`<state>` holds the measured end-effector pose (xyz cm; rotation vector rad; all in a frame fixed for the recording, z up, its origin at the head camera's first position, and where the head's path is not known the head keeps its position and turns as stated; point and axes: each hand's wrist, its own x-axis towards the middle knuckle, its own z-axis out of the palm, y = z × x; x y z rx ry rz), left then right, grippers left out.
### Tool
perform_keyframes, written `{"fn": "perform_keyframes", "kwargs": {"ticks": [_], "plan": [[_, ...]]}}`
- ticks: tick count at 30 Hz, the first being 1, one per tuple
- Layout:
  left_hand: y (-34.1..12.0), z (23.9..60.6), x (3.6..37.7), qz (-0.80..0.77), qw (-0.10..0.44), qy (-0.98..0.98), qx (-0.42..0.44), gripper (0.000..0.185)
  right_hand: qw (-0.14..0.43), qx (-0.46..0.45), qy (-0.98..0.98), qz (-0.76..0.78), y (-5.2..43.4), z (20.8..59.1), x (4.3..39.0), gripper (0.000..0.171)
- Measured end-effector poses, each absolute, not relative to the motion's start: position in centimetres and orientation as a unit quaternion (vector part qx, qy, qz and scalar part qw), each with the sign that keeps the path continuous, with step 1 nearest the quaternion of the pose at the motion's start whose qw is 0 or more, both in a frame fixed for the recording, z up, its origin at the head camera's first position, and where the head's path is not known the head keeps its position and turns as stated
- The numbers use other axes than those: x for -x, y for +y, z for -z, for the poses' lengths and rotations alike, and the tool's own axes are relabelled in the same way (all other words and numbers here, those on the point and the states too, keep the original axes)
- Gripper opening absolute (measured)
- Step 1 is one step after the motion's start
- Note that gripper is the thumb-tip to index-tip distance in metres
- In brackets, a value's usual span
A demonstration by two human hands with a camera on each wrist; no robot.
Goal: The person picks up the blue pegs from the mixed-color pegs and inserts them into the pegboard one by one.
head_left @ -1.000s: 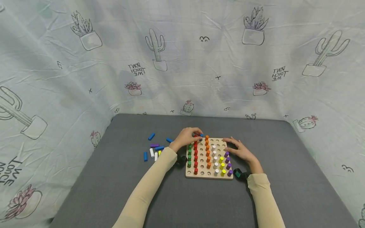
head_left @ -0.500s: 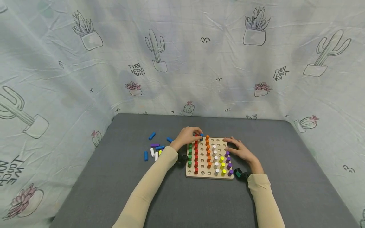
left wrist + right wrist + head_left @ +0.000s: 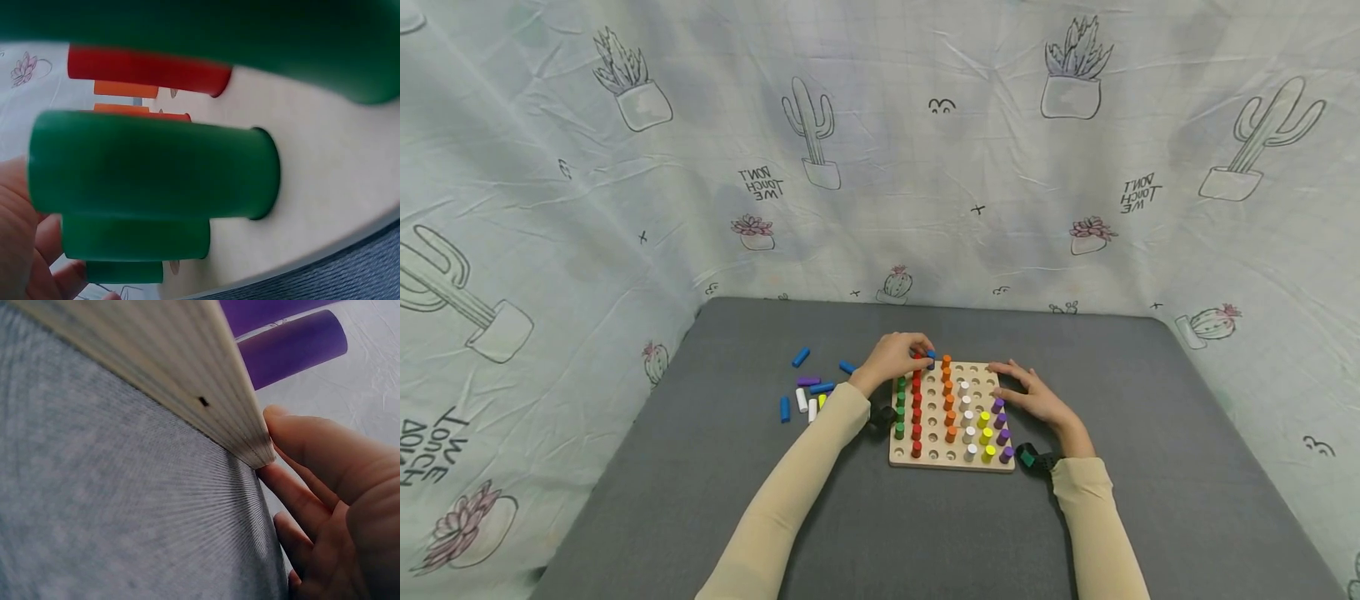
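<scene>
Spare pegs [image 3: 808,393] lie loose on the bench [image 3: 715,467], left of the board. Your left hand [image 3: 891,360] pinches a blue peg [image 3: 930,359] over the far edge of the pegboard [image 3: 951,461]; keep it upright and seat it squarely. Right hand [image 3: 1033,398], fingers flat and relaxed, touches the board's right edge: hold it firmly.

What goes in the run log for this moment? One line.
left hand: pinches blue peg over pegboard | right hand: steadies board's right edge | spare pegs: left
</scene>
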<state>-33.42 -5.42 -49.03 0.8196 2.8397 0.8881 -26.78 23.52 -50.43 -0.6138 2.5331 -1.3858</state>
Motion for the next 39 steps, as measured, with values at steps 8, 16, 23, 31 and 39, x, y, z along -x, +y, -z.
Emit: {"fn": "perform_keyframes", "kwargs": {"ticks": [8, 16, 23, 31, 39], "plan": [[-5.3, 48.9, 33.4, -0.265, 0.015, 0.926, -0.268, 0.020, 0.088, 0.206, 0.858, 0.461, 24.7, 53.2, 28.5, 0.052], [-5.1, 48.7, 33.2, -0.257, 0.027, 0.929, -0.265, 0.022, 0.108, 0.193, 0.857, 0.466, 24.7, 52.7, 28.1, 0.055], [-5.0, 49.0, 33.4, -0.256, 0.024, 0.929, -0.267, 0.023, 0.111, 0.192, 0.857, 0.465, 24.9, 52.7, 28.2, 0.056], [-5.1, 49.1, 33.5, -0.255, 0.017, 0.929, -0.266, 0.024, 0.105, 0.202, 0.856, 0.465, 24.4, 52.0, 27.8, 0.052], [-5.2, 49.1, 33.4, -0.260, 0.020, 0.927, -0.270, 0.026, 0.113, 0.206, 0.855, 0.463, 23.5, 49.8, 26.6, 0.052]]}}
